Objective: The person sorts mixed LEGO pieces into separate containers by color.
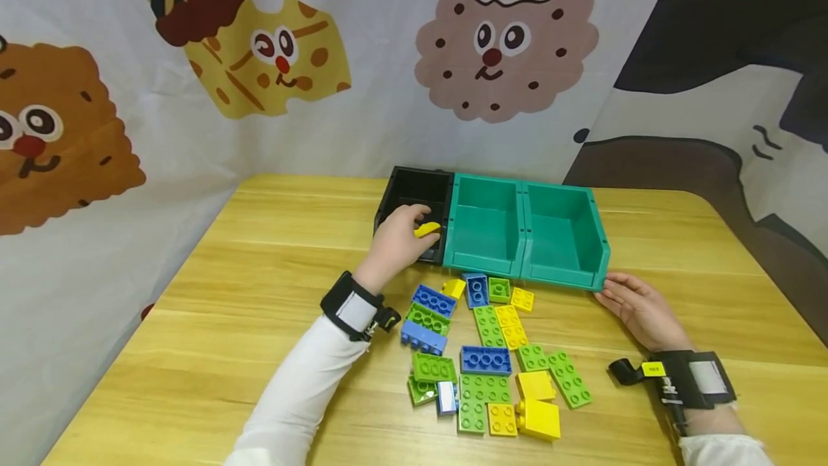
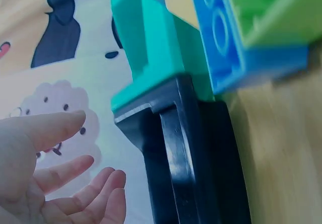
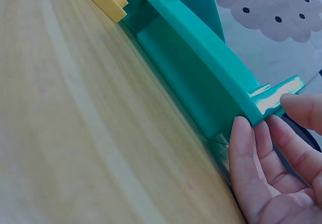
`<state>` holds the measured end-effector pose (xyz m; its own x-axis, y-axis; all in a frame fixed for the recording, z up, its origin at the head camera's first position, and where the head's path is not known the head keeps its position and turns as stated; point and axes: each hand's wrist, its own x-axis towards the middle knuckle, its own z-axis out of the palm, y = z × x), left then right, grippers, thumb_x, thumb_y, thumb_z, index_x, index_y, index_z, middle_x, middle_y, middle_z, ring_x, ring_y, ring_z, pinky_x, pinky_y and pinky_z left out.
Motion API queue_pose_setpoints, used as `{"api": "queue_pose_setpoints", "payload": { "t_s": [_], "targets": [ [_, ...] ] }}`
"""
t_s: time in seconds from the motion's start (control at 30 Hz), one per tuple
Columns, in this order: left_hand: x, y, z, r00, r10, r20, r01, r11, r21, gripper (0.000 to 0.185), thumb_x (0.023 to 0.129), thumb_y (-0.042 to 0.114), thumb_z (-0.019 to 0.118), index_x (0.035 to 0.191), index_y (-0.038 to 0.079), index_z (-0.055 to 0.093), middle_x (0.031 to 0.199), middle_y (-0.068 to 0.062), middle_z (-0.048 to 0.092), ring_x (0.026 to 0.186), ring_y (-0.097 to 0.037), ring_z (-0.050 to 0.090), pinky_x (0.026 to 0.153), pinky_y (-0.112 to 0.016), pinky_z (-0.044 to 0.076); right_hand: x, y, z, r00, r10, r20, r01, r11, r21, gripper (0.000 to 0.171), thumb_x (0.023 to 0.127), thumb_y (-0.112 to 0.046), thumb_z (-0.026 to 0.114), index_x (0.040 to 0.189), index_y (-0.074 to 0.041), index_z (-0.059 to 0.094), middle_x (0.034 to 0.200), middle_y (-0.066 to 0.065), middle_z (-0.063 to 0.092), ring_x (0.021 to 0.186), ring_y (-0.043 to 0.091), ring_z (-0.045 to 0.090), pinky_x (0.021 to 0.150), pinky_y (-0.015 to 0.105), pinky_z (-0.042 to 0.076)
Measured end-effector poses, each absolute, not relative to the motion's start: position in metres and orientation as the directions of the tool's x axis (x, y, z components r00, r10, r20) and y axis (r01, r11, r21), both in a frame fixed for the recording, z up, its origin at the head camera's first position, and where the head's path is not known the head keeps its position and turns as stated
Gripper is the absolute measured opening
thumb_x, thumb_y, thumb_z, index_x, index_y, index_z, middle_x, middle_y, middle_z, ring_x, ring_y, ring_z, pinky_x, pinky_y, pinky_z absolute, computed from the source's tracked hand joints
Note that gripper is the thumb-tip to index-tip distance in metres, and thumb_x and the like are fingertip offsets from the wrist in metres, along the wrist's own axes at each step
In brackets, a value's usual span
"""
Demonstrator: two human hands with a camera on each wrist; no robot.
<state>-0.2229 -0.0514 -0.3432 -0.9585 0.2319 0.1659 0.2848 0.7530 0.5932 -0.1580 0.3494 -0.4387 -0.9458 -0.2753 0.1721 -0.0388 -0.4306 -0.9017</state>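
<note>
Over the black bin [image 1: 383,201], my left hand [image 1: 399,237] has its thumb and fingers spread. A yellow piece [image 1: 427,229] shows beside the thumb in the head view, partly covered by the hand. The left wrist view shows nothing between the fingers of that hand [image 2: 65,176]. My right hand [image 1: 643,311] is at the front right corner of the right teal bin [image 1: 598,277]. In the right wrist view, its fingertips [image 3: 241,126] touch the bin's corner from below, with the thumb near the ledge.
A middle teal bin [image 1: 484,265] stands between the black and right bins, all three side by side. In front, loose building blocks lie on the wooden table [image 1: 259,293]: green blocks [image 1: 569,380], blue blocks [image 1: 485,360] and yellow blocks [image 1: 542,419]. A patterned cloth [image 1: 375,92] hangs behind.
</note>
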Motion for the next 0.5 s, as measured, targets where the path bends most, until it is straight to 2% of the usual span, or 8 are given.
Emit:
{"api": "queue_pose_setpoints", "payload": {
  "t_s": [0.23,0.5],
  "targets": [
    [-0.204,-0.046,-0.344,-0.934,0.304,0.186,0.354,0.722,0.595,0.046,0.087,0.026,0.069,0.126,0.005,0.057,0.124,-0.012,0.057,0.108,-0.026,0.06,0.09,-0.036,0.052,-0.156,0.352,-0.437,-0.946,-0.278,0.167,-0.035,-0.424,-0.905,0.034,0.099,0.007,0.031,0.111,-0.003,0.061,0.105,0.003,0.062,0.098,0.012,0.064,0.09,0.023,0.051],
    [-0.179,-0.054,-0.351,-0.909,0.389,0.15,0.402,0.721,0.564,0.045,0.084,0.028,0.072,0.122,0.007,0.061,0.122,-0.011,0.059,0.105,-0.025,0.06,0.087,-0.036,0.052,-0.156,0.35,-0.436,-0.947,-0.279,0.16,-0.031,-0.417,-0.909,0.033,0.099,0.007,0.033,0.11,-0.004,0.062,0.105,0.002,0.063,0.1,0.011,0.064,0.091,0.023,0.05]
  ]
}}
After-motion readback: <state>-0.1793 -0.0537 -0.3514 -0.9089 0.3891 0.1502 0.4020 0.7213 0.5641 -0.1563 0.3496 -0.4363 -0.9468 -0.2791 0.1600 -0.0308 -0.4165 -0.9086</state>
